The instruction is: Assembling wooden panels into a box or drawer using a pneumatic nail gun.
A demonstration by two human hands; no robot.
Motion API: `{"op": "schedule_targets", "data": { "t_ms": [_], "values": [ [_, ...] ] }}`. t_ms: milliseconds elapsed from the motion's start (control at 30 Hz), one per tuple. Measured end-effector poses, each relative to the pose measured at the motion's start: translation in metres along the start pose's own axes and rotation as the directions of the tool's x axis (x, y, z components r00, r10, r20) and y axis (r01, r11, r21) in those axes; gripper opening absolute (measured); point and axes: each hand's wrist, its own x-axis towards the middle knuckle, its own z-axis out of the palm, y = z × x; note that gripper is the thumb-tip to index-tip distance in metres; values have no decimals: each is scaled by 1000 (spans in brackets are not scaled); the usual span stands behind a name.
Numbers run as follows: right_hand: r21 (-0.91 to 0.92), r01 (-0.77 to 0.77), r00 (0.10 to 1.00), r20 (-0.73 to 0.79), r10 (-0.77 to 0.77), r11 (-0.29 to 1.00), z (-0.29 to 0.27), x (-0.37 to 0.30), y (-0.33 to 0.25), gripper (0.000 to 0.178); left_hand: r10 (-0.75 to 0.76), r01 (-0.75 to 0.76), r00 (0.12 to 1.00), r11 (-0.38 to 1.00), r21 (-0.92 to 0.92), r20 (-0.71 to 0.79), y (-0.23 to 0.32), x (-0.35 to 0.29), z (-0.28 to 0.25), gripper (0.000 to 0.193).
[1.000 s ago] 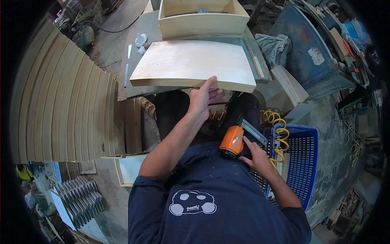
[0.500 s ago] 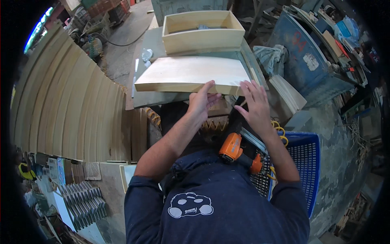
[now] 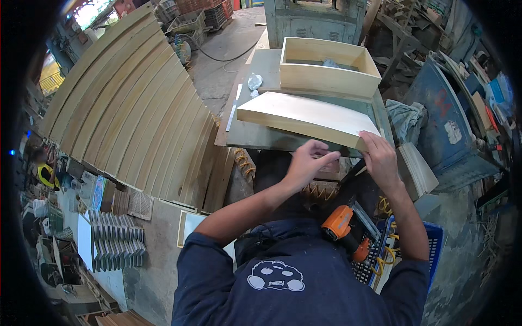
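Both hands, left hand [image 3: 310, 163] and right hand [image 3: 379, 157], curled loosely at the near edge of the wooden panel [image 3: 304, 117], centre frame; whether their fingers gripped it could not be told. It overhung the bench [image 3: 255, 136] and might tip.

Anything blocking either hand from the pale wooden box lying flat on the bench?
Nothing visible. The right hand already touches the near right corner of the flat wooden box, and the left hand is at its near edge, with no object between.

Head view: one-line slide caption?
Both bare hands, left hand and right hand, grip the near edge of a pale closed-faced wooden box on a grey workbench.
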Motion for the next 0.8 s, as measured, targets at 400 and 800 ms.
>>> {"op": "schedule_targets", "data": {
  "t_ms": [400, 800],
  "values": [
    [62, -4, 1000, 26, 2, 998, -16, 17, 17, 42, 515, -333, 725, -321, 887, 458, 102, -4, -123, 53],
    [77, -8, 999, 42, 5, 997, -18, 16, 18, 39, 542, -348, 677, -360, 866, 498, 107, -2, -121, 40]
  ]
}}
